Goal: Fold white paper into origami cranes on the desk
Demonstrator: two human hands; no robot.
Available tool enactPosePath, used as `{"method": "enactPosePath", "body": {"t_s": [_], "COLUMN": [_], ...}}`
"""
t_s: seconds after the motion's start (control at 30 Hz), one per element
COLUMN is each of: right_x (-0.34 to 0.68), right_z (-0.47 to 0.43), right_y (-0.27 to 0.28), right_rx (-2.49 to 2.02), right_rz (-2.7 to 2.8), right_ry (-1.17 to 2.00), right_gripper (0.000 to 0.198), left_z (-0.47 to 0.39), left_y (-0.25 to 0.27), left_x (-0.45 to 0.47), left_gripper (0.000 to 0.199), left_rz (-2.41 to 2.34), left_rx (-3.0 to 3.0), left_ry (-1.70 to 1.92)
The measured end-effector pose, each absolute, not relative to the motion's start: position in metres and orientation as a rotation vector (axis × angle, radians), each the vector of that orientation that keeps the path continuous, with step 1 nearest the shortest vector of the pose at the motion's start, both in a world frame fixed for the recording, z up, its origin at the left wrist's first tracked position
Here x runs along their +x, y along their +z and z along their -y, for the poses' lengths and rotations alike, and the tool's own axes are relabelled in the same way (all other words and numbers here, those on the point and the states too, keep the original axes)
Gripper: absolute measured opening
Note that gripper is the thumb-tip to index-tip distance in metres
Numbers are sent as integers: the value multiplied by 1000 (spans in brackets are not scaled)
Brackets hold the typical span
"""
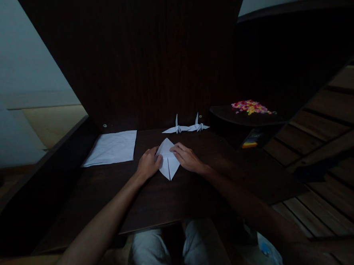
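Note:
A white sheet of paper folded into a diamond [167, 148] lies on the dark desk in front of me, a slit running down the middle of its lower half. My left hand [149, 163] grips its left edge, thumb on top and fingers curled at the side. Across from it, my right hand [187, 157] has its fingers bent over the right edge. Just behind the diamond stand two folded paper cranes [177, 129], side by side with their wings touching or overlapping. To the left rests a stack of white paper [113, 147].
A dark upright panel [148, 62] closes off the back of the desk. At right, a rounded shelf [224, 115] carries a heap of small pink, red and yellow pieces [251, 107]. A low side board [45, 184] borders the left. Wooden slats [344, 166] lie beyond the right side.

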State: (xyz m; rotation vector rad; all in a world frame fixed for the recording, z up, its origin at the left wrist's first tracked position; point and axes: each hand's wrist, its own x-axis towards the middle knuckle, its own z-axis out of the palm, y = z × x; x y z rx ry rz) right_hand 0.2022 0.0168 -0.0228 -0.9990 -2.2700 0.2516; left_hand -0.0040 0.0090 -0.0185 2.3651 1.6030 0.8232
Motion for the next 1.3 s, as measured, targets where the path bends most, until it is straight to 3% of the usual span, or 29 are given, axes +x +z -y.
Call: {"method": "enactPosePath", "body": {"t_s": [0.2, 0.67, 1.13, 1.3], "right_x": [201, 199, 197, 197], "right_z": [-18, -15, -12, -12], "right_y": [-25, -25, -19, -18], "right_rx": [-1031, -1160, -1186, -1218], "right_rz": [2332, 2385, 2413, 2436], "right_ry": [221, 223, 235, 225], "right_gripper": [25, 31, 30, 43], "left_z": [-6, -9, -10, -9], "left_y": [-12, -6, -23, -19], "left_x": [-5, -14, -6, -7], "left_gripper": [44, 24, 35, 38], "left_rz": [-1617, -1466, -1411, -1317], "left_rx": [2224, 2150, 2379, 2287], "left_ry": [835, 903, 859, 923]}}
